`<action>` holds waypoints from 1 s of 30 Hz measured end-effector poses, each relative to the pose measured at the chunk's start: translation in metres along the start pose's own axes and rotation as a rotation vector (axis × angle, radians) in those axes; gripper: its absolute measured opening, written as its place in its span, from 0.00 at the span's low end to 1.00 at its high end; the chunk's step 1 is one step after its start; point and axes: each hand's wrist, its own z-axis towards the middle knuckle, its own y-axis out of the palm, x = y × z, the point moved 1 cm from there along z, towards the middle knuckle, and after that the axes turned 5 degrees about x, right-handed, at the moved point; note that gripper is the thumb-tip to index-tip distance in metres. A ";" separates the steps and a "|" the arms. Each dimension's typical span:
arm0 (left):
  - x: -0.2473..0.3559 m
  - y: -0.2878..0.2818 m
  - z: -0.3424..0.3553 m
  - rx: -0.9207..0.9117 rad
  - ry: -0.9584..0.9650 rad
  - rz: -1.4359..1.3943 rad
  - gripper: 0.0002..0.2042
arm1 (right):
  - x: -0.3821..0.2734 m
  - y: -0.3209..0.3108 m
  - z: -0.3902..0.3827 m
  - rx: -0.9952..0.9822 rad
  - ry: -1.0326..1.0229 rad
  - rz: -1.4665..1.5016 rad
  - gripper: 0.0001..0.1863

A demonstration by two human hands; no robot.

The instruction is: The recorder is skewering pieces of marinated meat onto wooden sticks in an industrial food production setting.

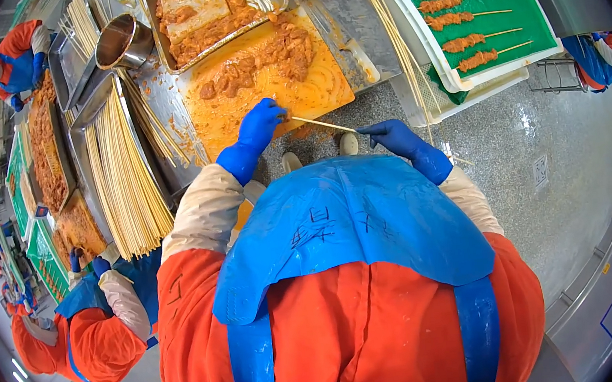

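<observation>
My right hand (408, 147), in a blue glove, is closed on one end of a thin bamboo skewer (325, 124). The skewer slants up to the left, just off the near edge of the cutting board. At its other end my left hand (256, 135), also blue-gloved, pinches around the tip; whether a bit of meat sits between those fingers is too small to tell. Beyond my hands lies an orange-stained cutting board (324, 87) with a heap of marinated meat pieces (261, 64) on it.
A metal tray (209, 55) of marinated meat stands behind the board. To the left are a steel pot (124, 42) and a tray of bamboo skewers (123, 174). Finished meat skewers (440, 4) lie on a green-lined white tray (407, 21) at right. Co-workers (103, 327) stand at left.
</observation>
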 end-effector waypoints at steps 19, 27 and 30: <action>-0.010 -0.010 -0.012 0.056 -0.082 0.060 0.12 | -0.011 0.027 0.023 -0.035 0.001 0.002 0.23; 0.012 0.009 -0.024 0.030 -0.049 0.109 0.10 | 0.047 0.024 -0.032 0.053 -0.032 0.053 0.21; 0.014 0.005 -0.021 0.008 -0.061 0.040 0.11 | 0.009 0.056 0.045 -0.011 -0.036 -0.138 0.20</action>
